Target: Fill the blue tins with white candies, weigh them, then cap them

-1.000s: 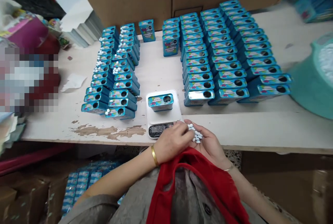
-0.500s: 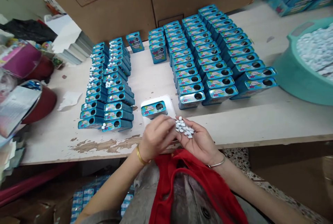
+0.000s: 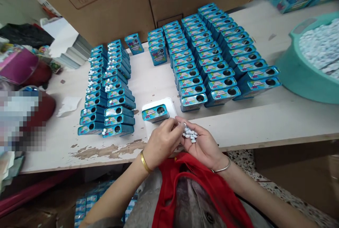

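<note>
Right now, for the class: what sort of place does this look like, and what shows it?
Probably a small packing workshop: rows of blue tins fill a worn table, a teal tub holds loose white pieces, and one tin sits on what looks like a white scale.

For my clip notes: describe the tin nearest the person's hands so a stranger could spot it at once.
On the long white table, blue tins stand in two blocks of rows. In the gap between the blocks, just beyond the person's left hand, one blue tin lies on a white platform, the only tin there.
</note>
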A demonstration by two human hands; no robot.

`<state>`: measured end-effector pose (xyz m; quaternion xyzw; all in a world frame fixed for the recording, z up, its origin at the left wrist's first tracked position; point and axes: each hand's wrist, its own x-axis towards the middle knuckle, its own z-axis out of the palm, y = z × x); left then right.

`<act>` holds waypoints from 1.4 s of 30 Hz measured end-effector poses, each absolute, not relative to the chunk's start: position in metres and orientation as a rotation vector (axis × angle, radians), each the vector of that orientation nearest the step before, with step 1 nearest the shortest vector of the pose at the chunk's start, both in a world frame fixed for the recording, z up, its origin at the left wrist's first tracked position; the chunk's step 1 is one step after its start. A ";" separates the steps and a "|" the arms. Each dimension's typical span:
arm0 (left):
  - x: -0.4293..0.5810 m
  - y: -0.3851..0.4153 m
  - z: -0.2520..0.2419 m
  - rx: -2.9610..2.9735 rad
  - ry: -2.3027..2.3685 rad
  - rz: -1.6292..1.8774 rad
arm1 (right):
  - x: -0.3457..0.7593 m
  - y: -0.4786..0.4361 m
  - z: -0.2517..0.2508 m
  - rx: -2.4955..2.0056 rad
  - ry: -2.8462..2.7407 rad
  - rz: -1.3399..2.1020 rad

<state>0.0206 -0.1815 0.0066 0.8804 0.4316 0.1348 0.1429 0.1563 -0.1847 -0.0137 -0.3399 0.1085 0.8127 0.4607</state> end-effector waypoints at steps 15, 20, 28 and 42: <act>0.002 -0.155 0.028 2.327 1.405 1.059 | 0.154 -0.181 -0.006 -0.699 0.211 2.068; -0.010 -0.147 0.025 2.443 1.460 0.874 | 0.161 -0.183 -0.006 -0.748 0.203 2.058; -0.042 -0.161 0.038 2.226 1.692 1.274 | 0.183 -0.198 -0.015 -0.965 0.220 1.986; -0.060 -0.167 0.025 2.188 1.762 1.194 | 0.191 -0.212 -0.022 -1.145 0.231 1.913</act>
